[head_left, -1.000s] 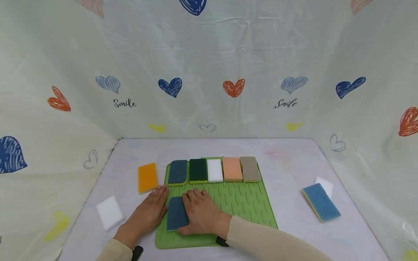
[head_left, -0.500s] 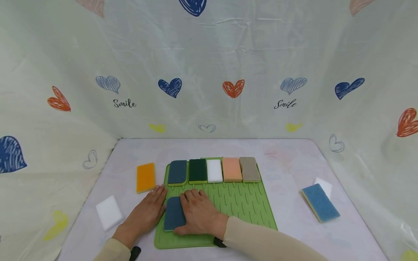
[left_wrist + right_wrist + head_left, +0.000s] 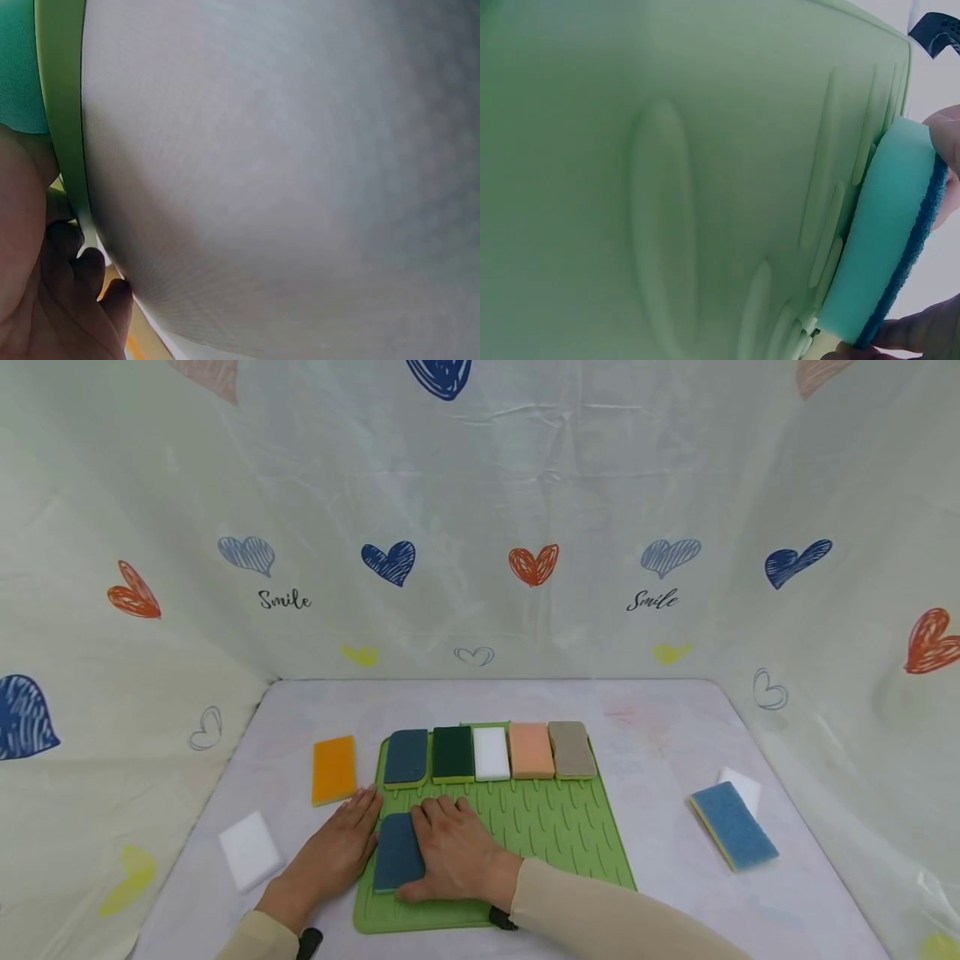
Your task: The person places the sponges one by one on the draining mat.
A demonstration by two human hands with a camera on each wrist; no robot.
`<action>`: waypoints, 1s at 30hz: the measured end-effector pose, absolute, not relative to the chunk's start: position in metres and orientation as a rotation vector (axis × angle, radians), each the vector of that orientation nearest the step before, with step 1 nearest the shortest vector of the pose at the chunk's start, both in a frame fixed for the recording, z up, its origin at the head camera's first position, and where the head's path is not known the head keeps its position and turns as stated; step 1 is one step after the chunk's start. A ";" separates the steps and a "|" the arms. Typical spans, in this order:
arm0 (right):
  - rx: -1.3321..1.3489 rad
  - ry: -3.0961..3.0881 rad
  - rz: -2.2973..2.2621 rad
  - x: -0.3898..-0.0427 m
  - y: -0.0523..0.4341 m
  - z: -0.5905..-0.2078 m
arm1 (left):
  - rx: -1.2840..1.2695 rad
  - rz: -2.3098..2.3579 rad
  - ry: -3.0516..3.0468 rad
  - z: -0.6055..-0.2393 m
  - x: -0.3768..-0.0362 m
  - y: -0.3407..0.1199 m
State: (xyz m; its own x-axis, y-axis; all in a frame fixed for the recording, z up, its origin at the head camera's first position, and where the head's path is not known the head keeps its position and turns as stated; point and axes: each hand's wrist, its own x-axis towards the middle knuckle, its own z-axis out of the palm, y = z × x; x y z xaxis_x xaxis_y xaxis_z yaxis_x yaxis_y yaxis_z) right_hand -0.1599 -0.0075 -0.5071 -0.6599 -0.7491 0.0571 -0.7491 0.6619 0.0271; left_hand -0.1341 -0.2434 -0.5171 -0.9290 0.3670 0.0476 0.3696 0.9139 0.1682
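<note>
A scouring sponge point(image 3: 396, 853) with a dark blue top lies on the front left of a green ridged mat point(image 3: 555, 831). My right hand point(image 3: 456, 853) covers its right part. In the right wrist view the thumb and fingers grip the sponge point(image 3: 889, 232) at its two ends, its teal foam side towards the camera. My left hand point(image 3: 330, 853) lies along the mat's left edge with fingers extended forward, its thumb close to the sponge's left side. The left wrist view shows the mat edge point(image 3: 64, 90) beside that hand point(image 3: 52, 300).
Along the mat's back stand a dark blue sponge point(image 3: 406, 756), a dark green one point(image 3: 453, 752), a white one point(image 3: 491, 753), a peach one point(image 3: 531, 750) and a taupe one point(image 3: 572, 749). Off the mat lie orange point(image 3: 333, 768), white point(image 3: 251, 852) and blue point(image 3: 735, 825) sponges.
The sponge under my right hand has shifted slightly left on the mat, nearer the left hand. From half a second ago to now, hardly anything differs.
</note>
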 end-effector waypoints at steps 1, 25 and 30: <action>1.265 -2.807 0.012 -0.160 -0.007 -0.507 | -0.589 -0.272 -3.060 -0.517 -0.134 -0.244; 1.135 -2.476 0.022 -0.211 0.135 -0.473 | -0.573 -0.265 -3.116 -0.515 -0.133 -0.243; 1.128 -2.510 -0.042 -0.218 0.184 -0.465 | -0.578 -0.267 -3.120 -0.516 -0.134 -0.243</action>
State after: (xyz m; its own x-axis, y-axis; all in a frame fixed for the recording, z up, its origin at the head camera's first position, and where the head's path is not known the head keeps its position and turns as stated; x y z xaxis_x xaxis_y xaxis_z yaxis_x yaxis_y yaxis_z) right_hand -0.2184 0.1841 -0.4647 -0.6021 -0.7252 0.3340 -0.7136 0.6764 0.1823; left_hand -0.1342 -0.2426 -0.5156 -0.9332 0.3592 -0.0110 0.3521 0.9200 0.1720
